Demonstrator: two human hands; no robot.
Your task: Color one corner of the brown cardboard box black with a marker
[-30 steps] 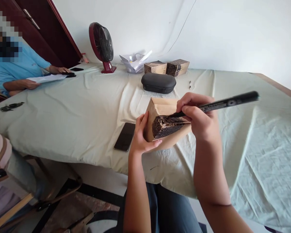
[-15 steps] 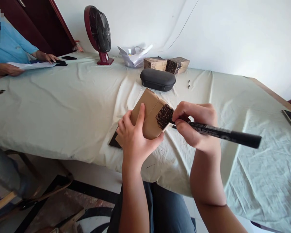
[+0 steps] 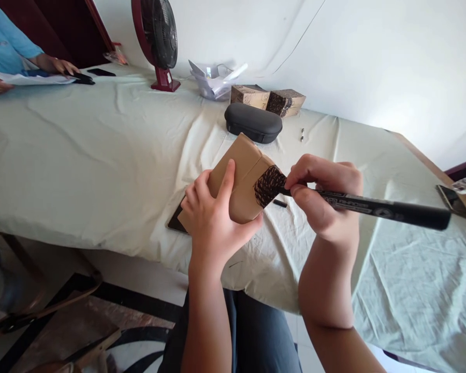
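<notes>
Pale cloth [image 3: 81, 171] over a table, white wall behind. Near edge: left hand [image 3: 212, 220] grips brown box [image 3: 241, 176], tilted above the cloth. The right hand [image 3: 326, 202] pinches marker [image 3: 388, 211], tip on the box's inked corner. Risk: if the box turns in the grip, ink could streak cloth or fingers. Beyond: black case [image 3: 253, 122], fan [image 3: 157, 36].

Left hand [image 3: 212, 220] raised, fingers [image 3: 227, 182] curled in a grip, right hand [image 3: 326, 202] beside it, fingers pinched

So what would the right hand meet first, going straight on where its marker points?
The paper-wrapped box in the left hand; the marker tip seems to touch its inked end.
</notes>
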